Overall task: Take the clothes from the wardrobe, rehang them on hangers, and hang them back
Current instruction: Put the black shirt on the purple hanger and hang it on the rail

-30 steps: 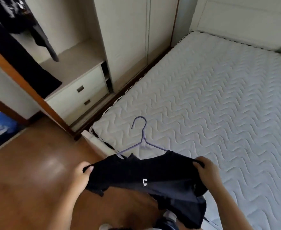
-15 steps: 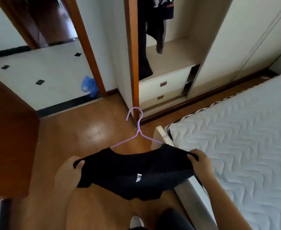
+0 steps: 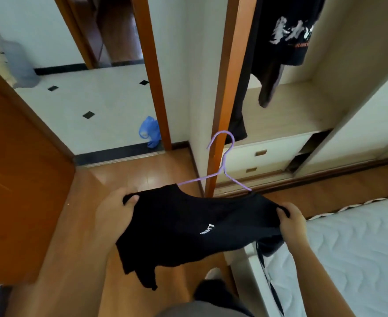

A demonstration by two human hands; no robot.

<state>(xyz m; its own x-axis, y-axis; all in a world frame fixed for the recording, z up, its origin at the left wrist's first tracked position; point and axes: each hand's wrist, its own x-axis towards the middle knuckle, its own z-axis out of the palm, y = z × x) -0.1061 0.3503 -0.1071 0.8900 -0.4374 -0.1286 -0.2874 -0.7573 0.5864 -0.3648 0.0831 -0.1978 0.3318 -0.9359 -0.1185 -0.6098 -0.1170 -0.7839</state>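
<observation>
Wooden flooring [image 3: 124, 177] and the corner of a quilted mattress [image 3: 353, 248] frame a person standing before an open wardrobe [image 3: 286, 110], a black T-shirt [image 3: 188, 227] stretched between both hands. Nearest the camera, the left hand [image 3: 114, 216] is clamped on one shoulder of the shirt and the right hand [image 3: 291, 221] grips the other, holding the garment spread at waist height above the floor. A lilac wire hanger [image 3: 222, 165] is already threaded through the neck opening — its hook and upper arms rise clear of the collar, pointing toward the wardrobe. Beyond it stand two pale drawers [image 3: 266, 161] and a shelf, with dark garments [image 3: 286, 35] hanging above, one bearing a white print. By the look of it this shirt is on its hanger and may need only a last straightening at the shoulders; what remains is lifting it to the rail — out of view at the top — and hooking it beside the others. How many pieces wait their turn cannot be told.
</observation>
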